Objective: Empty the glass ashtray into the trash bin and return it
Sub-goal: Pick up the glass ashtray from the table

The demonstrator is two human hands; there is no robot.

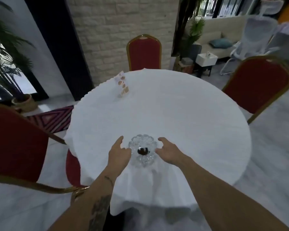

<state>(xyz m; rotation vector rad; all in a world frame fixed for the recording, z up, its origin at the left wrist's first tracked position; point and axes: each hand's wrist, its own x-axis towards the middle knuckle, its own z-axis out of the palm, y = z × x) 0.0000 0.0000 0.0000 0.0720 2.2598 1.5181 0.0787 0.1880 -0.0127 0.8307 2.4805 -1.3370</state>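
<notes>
A clear cut-glass ashtray with a dark brown lump in its middle sits on the round white-clothed table, near the front edge. My left hand is at its left side, fingers apart and curled toward the rim, fingertips touching or nearly touching it. My right hand is at its right side, also open with fingers bent toward the rim. Neither hand has lifted the ashtray. No trash bin is in view.
A small menu card stand stands at the table's far left. Red chairs with gold frames sit at the back, right and near left. Potted palm and patterned rug lie left.
</notes>
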